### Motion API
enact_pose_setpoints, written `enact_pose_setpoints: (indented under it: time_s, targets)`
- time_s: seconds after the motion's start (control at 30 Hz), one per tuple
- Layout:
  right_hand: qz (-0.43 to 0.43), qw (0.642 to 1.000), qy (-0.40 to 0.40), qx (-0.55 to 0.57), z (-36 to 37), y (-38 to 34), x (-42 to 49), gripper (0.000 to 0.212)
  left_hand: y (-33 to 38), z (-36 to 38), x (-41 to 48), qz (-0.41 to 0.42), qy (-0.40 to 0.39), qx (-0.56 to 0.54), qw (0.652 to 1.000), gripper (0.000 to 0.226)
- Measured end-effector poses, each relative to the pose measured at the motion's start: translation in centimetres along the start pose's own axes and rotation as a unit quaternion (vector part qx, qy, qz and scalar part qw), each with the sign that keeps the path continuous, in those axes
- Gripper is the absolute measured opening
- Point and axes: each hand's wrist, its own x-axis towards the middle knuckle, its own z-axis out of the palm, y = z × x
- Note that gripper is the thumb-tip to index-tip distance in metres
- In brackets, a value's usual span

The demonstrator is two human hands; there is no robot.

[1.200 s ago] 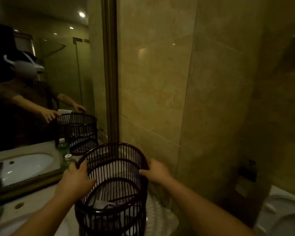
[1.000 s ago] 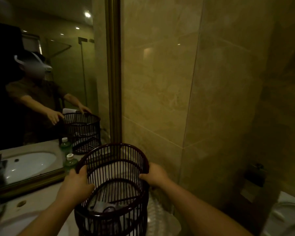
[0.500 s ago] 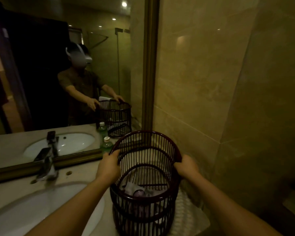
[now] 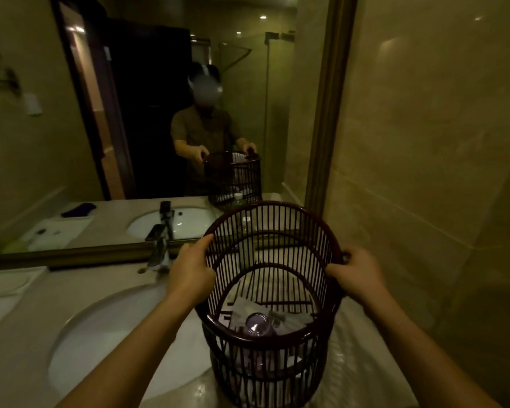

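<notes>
Slatted basket [image 4: 277, 251] – dark, round, tipped with its mouth toward the camera – sits just right of the sink [image 4: 100, 334], base down at the surface [image 4: 21, 313]; whether it rests there or is held just off it I cannot tell. Inside: crumpled paper [image 4: 242, 307] and a purplish round container [image 4: 258, 323]. Left hand [image 4: 190, 272] grips the sink-side rim, fingers curled over it; right hand [image 4: 355, 275] grips the rim on the side away from the sink, same curled grip. Change over the last second: the view has swung toward the sink, and the basket now reads nearer to it than a second ago; both grips unchanged on the rim. Likely meaning: the basket is being carried or repositioned along the surface, not emptied yet, since the contents are still in. Past the basket from the sink lies a white cloth [image 4: 357, 363], partly under the base. Behind the sink stands the faucet [image 4: 159, 245], and above it the mirror [image 4: 130, 113] shows the same two-handed hold. A capped bottle [image 4: 246, 219] shows through the slats, behind and right of the sink.
</notes>
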Motion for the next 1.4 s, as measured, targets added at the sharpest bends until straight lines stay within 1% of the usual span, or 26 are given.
enact_pose_setpoints:
  time_s: [0.17,0.3,0.4,0.53,0.67,0.8,1.03,1.13,1.23,1.4]
  targets:
    - [-0.055,0.998,-0.035,0.02,3.1,-2.4,-1.3,0.011,-2.2,-5.2,-2.8,-0.004,0.06,0.018,0.998,0.068]
    - [-0.105,0.992,-0.067,0.002,5.1,-4.6,-2.6,0.011,-4.0,-8.8,-5.0,-0.043,0.102,0.045,0.993,0.073]
    - [-0.132,0.987,-0.092,-0.013,6.8,-6.3,-3.3,0.012,-6.1,-10.6,-6.0,-0.075,0.117,0.043,0.989,0.073]
    - [-0.163,0.977,-0.134,-0.029,10.3,-9.1,-4.7,0.01,-9.0,-13.6,-7.9,-0.121,0.139,0.041,0.982,0.074]
    - [-0.183,0.969,-0.164,-0.03,14.6,-11.8,-6.6,0.009,-12.3,-17.3,-9.6,-0.147,0.163,0.047,0.974,0.072]
    - [-0.19,0.961,-0.2,-0.014,19.0,-14.8,-8.9,0.014,-16.4,-21.5,-11.0,-0.143,0.179,0.031,0.973,0.063]
    - [-0.197,0.951,-0.237,0.006,27.5,-20.5,-14.4,0.02,-23.7,-30.3,-13.0,-0.163,0.205,0.021,0.965,0.061]
    - [-0.177,0.948,-0.264,0.031,31.2,-22.5,-16.9,0.027,-27.1,-34.1,-13.7,-0.183,0.198,-0.003,0.963,0.063]
    - [-0.147,0.943,-0.291,0.062,34.9,-23.9,-19.0,0.031,-30.5,-37.7,-13.9,-0.199,0.175,-0.035,0.964,0.07]
    - [-0.101,0.934,-0.33,0.089,40.5,-26.1,-21.4,0.035,-34.6,-41.7,-13.7,-0.216,0.151,-0.019,0.964,0.073]
